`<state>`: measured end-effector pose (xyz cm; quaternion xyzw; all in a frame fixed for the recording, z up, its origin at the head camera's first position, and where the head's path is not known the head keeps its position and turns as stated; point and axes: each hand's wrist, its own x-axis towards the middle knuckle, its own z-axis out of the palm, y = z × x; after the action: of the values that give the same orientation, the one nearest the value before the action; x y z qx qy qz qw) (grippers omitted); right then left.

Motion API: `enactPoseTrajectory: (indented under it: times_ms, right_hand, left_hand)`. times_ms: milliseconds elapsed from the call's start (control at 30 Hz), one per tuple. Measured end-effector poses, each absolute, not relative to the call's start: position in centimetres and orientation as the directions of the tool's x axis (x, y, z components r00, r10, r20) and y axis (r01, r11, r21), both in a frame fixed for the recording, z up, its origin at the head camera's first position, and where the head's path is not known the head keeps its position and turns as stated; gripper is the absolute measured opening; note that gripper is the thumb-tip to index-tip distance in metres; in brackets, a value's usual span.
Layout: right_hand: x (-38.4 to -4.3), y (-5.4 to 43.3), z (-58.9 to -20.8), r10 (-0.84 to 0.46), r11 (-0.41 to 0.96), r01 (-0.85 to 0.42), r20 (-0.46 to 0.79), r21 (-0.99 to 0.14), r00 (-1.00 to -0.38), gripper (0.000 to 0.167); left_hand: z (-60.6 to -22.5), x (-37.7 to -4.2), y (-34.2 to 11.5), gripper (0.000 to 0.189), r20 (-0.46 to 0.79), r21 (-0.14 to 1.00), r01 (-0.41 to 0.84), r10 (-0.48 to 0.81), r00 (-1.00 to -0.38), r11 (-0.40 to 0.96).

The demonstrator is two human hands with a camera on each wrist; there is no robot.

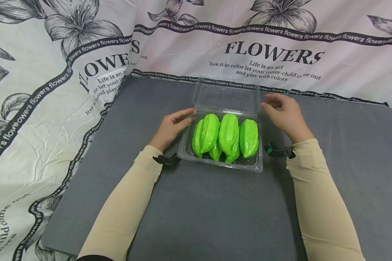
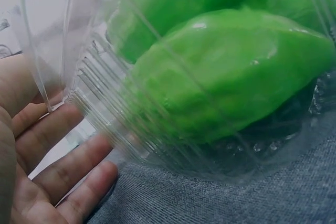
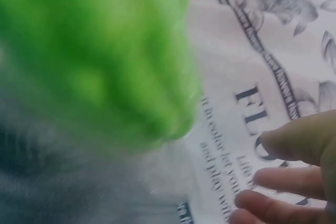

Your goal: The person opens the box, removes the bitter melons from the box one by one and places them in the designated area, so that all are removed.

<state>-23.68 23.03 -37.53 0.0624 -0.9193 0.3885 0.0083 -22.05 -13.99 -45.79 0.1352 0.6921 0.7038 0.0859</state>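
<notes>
Beige sleeves (image 1: 122, 204), left hand (image 1: 170, 129), right hand (image 1: 286, 115) beside box (image 1: 241, 166) of green fruits (image 1: 228, 134)

We find lettering on the printed cloth (image 1: 183, 50). At the back, we read the heading "FLOWERS" (image 1: 274, 53) in large dark capitals. Beneath it, we read "Life is an art", "live it in color let your inner child come out" (a fold distorts "come") and "and play with colors". On the black bands (image 1: 248, 29), we read "flowers", repeated in white lowercase. On the left side, we read "FLOWE" and, past a fold, "S", with parts of the same lines below. At lower left, we read "child come out". In the right wrist view, we read "FLO", "in color let your" and "and play".
</notes>
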Motion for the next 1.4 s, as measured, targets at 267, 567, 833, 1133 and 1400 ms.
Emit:
enactPoseTrajectory:
  times_ms: [267,567,833,1133,1400]
  right_hand:
    - [-22.7,22.5,-35.6,-0.195,0.758,-0.112,-0.058,-0.643,-0.979,0.066]
    - [-21.7,21.3,-33.5,-0.275,0.841,-0.130,-0.209,-0.525,-0.938,0.077]
    - [-21.0,20.6,-33.1,-0.294,0.871,-0.145,-0.261,-0.469,-0.919,0.079]
    - [-20.3,19.8,-33.4,-0.320,0.880,-0.181,-0.268,-0.439,-0.909,0.053]
    - [-20.1,19.1,-33.9,-0.327,0.878,-0.185,-0.271,-0.441,-0.905,0.057]
  left_hand:
    - [-46.0,-22.1,-14.1,0.047,0.060,0.998,0.054,0.309,-0.949,-0.027]
    - [-45.9,-22.2,-14.1,0.046,0.063,0.998,0.054,0.303,-0.951,-0.040]
    - [-45.9,-22.3,-14.0,0.046,0.059,0.998,0.053,0.301,-0.952,-0.030]
    - [-45.8,-22.3,-14.0,0.046,0.064,0.998,0.058,0.308,-0.949,-0.026]
    - [-45.8,-22.3,-14.0,0.046,0.071,0.997,0.064,0.315,-0.946,-0.032]
